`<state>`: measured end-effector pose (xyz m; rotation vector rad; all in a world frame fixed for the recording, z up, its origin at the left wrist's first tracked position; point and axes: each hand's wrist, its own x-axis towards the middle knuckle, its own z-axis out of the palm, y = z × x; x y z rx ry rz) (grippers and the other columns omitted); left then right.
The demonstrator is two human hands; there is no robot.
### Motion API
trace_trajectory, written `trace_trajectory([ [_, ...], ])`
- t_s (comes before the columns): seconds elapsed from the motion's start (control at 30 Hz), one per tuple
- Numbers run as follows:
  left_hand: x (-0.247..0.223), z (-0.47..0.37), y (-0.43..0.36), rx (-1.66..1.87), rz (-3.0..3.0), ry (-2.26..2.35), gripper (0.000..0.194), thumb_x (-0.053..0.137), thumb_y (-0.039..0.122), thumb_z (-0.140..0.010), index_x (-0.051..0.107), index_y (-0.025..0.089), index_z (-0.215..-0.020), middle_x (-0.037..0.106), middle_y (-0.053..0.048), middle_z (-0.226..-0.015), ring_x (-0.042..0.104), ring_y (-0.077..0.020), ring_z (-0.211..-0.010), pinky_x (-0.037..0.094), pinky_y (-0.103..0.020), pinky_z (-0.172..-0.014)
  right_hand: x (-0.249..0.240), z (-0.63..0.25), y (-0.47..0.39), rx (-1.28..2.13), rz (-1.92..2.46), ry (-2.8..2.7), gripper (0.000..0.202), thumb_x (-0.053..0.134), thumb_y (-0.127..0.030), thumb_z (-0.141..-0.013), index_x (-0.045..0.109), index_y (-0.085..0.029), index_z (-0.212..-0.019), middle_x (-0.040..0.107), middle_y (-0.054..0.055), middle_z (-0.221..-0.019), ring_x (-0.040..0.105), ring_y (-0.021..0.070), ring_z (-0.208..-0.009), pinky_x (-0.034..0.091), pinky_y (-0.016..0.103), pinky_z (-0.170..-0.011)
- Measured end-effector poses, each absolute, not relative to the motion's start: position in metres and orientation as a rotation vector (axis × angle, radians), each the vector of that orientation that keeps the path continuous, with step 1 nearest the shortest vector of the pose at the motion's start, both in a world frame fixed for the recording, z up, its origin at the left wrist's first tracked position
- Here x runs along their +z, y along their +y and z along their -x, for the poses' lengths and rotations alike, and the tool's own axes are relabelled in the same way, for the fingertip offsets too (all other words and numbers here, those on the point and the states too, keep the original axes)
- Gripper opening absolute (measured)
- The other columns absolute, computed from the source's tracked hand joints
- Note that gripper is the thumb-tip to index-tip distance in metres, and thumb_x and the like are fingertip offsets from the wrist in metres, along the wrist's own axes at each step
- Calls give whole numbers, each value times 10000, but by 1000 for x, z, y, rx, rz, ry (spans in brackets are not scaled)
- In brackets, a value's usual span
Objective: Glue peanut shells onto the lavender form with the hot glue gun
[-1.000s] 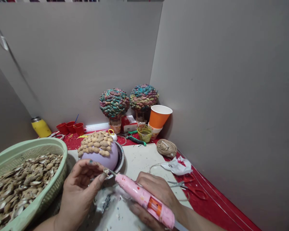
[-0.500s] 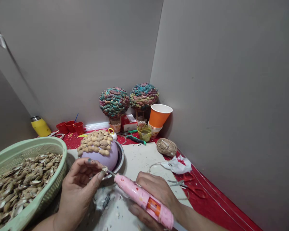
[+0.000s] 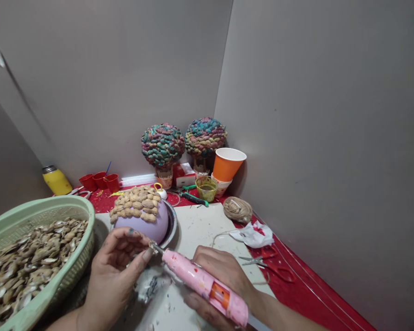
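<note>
Between the thumb and fingers of my left hand [image 3: 115, 271] is a small peanut shell [image 3: 152, 247], partly hidden by the fingertips. My right hand [image 3: 224, 276] is wrapped round a pink glue gun [image 3: 196, 278], its metal nozzle right at the shell. Just beyond my left hand a lilac balloon [image 3: 160, 224] rests in a metal bowl [image 3: 174, 225]; rows of peanut shells [image 3: 138, 202] cover its upper part, while its lower front is bare. A green basket [image 3: 89, 225] full of loose peanut shells [image 3: 37, 262] stands left of my left hand.
Behind stand two colourful shell-covered balls [image 3: 163, 145] on cups, an orange paper cup [image 3: 227, 165], green-handled pliers [image 3: 195, 199] and small red cups [image 3: 100, 180]. A twine ball [image 3: 237, 210], crumpled tissue [image 3: 251, 235] and scissors [image 3: 276, 270] lie right. A yellow bottle [image 3: 57, 181] leans back left.
The glue gun's nozzle and the peanut shell have come closer together, the nozzle tip now at the shell. Both hands keep their holds; the whole view has shifted slightly.
</note>
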<state>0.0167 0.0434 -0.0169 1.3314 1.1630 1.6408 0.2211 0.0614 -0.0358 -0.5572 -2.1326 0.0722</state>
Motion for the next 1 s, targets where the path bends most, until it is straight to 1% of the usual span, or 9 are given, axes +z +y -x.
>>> trace_trajectory([
  [0.13, -16, -16, 42, 1613, -1347, 1137, 224, 756, 122, -706, 612, 212, -851, 719, 23, -766, 687, -108, -711, 582, -157, -674, -38, -224, 59, 131, 557, -2163, 414, 299, -448, -1003, 415, -196, -695, 448, -8, -598, 413, 128, -541, 266, 270, -502],
  [0.3, -14, -17, 42, 1628, -1338, 1123, 233, 759, 98, -685, 623, 213, -835, 724, 33, -746, 693, -100, -693, 575, -133, -657, -36, -227, 56, 226, 596, -2194, 396, 329, -431, -999, 429, -186, -703, 460, -1, -622, 422, 129, -568, 278, 272, -521],
  [0.53, -17, -16, 43, 1634, -1383, 1144, 234, 742, 88, -699, 622, 227, -844, 721, 43, -757, 687, -90, -698, 571, -126, -670, -33, -225, 57, 204, 544, -2156, 396, 308, -434, -1008, 451, -190, -731, 466, -9, -614, 411, 125, -552, 283, 271, -502],
  [0.77, -17, -16, 43, 1629, -1420, 1138, 228, 733, 82, -708, 614, 232, -830, 715, 54, -748, 686, -88, -691, 574, -130, -669, -36, -226, 58, 182, 563, -2189, 391, 315, -427, -1003, 411, -197, -702, 459, -6, -617, 417, 128, -560, 273, 271, -510],
  [0.9, -18, -15, 45, 1645, -1429, 1148, 227, 730, 86, -710, 608, 225, -841, 717, 46, -751, 690, -91, -699, 573, -130, -675, -35, -227, 57, 187, 604, -2186, 405, 296, -449, -1007, 384, -199, -700, 441, -10, -623, 408, 126, -561, 267, 271, -519],
  [1.0, -19, -15, 46, 1646, -1456, 1157, 220, 722, 87, -722, 608, 223, -852, 714, 38, -764, 688, -96, -708, 575, -142, -684, -34, -227, 57, 205, 589, -2186, 381, 316, -437, -1004, 383, -201, -712, 436, -13, -627, 409, 126, -564, 270, 269, -525],
])
